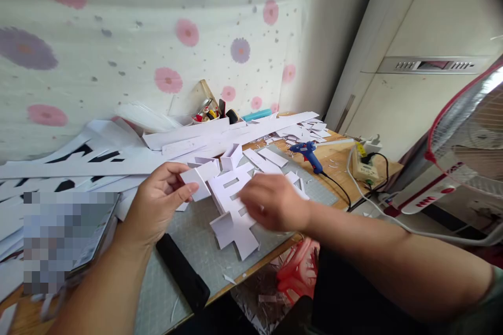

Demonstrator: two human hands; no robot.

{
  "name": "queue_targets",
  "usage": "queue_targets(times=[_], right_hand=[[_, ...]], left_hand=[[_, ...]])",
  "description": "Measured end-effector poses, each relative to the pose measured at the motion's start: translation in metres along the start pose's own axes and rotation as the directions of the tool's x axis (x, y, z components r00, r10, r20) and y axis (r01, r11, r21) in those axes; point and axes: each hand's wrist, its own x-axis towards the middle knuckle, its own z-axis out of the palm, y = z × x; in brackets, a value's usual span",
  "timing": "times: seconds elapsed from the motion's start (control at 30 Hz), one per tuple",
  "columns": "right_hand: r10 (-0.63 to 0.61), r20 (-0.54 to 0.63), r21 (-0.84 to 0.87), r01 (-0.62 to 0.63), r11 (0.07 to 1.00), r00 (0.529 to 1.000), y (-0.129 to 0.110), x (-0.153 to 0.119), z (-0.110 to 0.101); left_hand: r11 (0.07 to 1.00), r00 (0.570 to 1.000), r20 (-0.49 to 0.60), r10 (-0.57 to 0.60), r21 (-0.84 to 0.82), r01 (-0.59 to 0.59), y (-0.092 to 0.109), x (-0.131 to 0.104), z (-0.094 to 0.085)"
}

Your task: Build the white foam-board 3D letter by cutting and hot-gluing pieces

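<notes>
Between the thumb and fingers of my left hand (167,196) is a small white card piece (199,180), raised just over the worktop. My right hand (275,201) is blurred, its fingers curled above a larger white cut-out sheet (242,235) with rectangular openings; whether it holds anything is not visible. That sheet lies on a grey cutting mat (196,230). Behind it stands a folded white piece (231,157), with flat white strips (261,161) to its right.
A blue glue gun (310,156) lies at the right, its black cable trailing to a power strip (363,167). A black object (183,272) and a tablet-like device (94,235) are at the left. A red-rimmed fan (436,141) stands far right.
</notes>
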Motion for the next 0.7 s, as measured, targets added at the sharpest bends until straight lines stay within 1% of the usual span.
queue_targets(times=[0.03, 0.07, 0.1, 0.13, 0.17, 0.2, 0.23, 0.27, 0.3, 0.33, 0.4, 0.43, 0.47, 0.53, 0.6, 0.63, 0.67, 0.7], right_hand=[[0.166, -0.069, 0.026, -0.165, 0.986, 0.984, 0.018, -0.005, -0.014], [0.37, -0.117, 0.046, -0.367, 0.929, 0.922, 0.035, -0.011, -0.026], [0.589, -0.15, 0.084, -0.584, 0.808, 0.794, 0.052, -0.019, -0.037], [0.763, -0.146, 0.159, -0.746, 0.647, 0.63, 0.067, -0.028, -0.046], [0.875, -0.137, 0.234, -0.843, 0.484, 0.464, 0.08, -0.039, -0.053], [0.933, -0.115, 0.268, -0.894, 0.36, 0.341, 0.09, -0.05, -0.059], [0.948, -0.085, 0.259, -0.912, 0.32, 0.308, 0.098, -0.061, -0.064], [0.956, -0.06, 0.239, -0.925, 0.295, 0.289, 0.104, -0.072, -0.067], [0.961, -0.03, 0.169, -0.946, 0.276, 0.275, 0.109, -0.083, -0.069], [0.96, 0.002, 0.01, -0.96, 0.279, 0.279, 0.113, -0.092, -0.07], [0.959, 0.032, -0.256, -0.925, 0.279, 0.281, 0.12, -0.106, -0.07], [0.96, 0.019, -0.349, -0.898, 0.267, 0.278, 0.123, -0.111, -0.068], [0.961, -0.004, -0.405, -0.879, 0.251, 0.276, 0.126, -0.114, -0.066], [0.961, -0.05, -0.461, -0.86, 0.218, 0.27, 0.131, -0.115, -0.06], [0.967, -0.045, -0.482, -0.853, 0.198, 0.25, 0.135, -0.113, -0.055], [0.974, -0.027, -0.483, -0.856, 0.185, 0.225, 0.136, -0.111, -0.052], [0.98, -0.005, -0.482, -0.86, 0.17, 0.197, 0.138, -0.109, -0.05], [0.985, 0.015, -0.48, -0.863, 0.156, 0.169, 0.14, -0.108, -0.049]], left_hand=[[1.0, 0.999, 0.051, -0.003, 0.023, 0.002, 0.001, -0.002, 0.001], [0.999, 0.994, 0.105, -0.014, 0.05, 0.009, 0.003, -0.004, 0.001], [0.996, 0.987, 0.159, -0.032, 0.083, 0.019, 0.005, -0.006, 0.002], [0.993, 0.976, 0.212, -0.054, 0.115, 0.03, 0.007, -0.007, 0.003], [0.989, 0.963, 0.258, -0.076, 0.144, 0.039, 0.009, -0.008, 0.004], [0.984, 0.949, 0.301, -0.096, 0.17, 0.046, 0.011, -0.008, 0.004], [0.98, 0.934, 0.339, -0.11, 0.191, 0.046, 0.012, -0.008, 0.005], [0.978, 0.92, 0.375, -0.112, 0.208, 0.034, 0.013, -0.008, 0.006], [0.975, 0.906, 0.411, -0.102, 0.22, 0.011, 0.014, -0.008, 0.006], [0.973, 0.89, 0.448, -0.087, 0.23, -0.021, 0.014, -0.007, 0.007], [0.967, 0.851, 0.521, -0.061, 0.243, -0.079, 0.014, -0.007, 0.008], [0.964, 0.832, 0.552, -0.062, 0.248, -0.093, 0.014, -0.007, 0.008], [0.962, 0.81, 0.582, -0.074, 0.256, -0.096, 0.015, -0.007, 0.008], [0.954, 0.754, 0.648, -0.105, 0.28, -0.108, 0.015, -0.008, 0.007], [0.936, 0.684, 0.721, -0.107, 0.304, -0.175, 0.015, -0.009, 0.006], [0.922, 0.649, 0.753, -0.103, 0.318, -0.223, 0.014, -0.009, 0.006], [0.904, 0.623, 0.776, -0.099, 0.332, -0.27, 0.014, -0.009, 0.006], [0.884, 0.606, 0.789, -0.101, 0.351, -0.31, 0.012, -0.008, 0.005]])
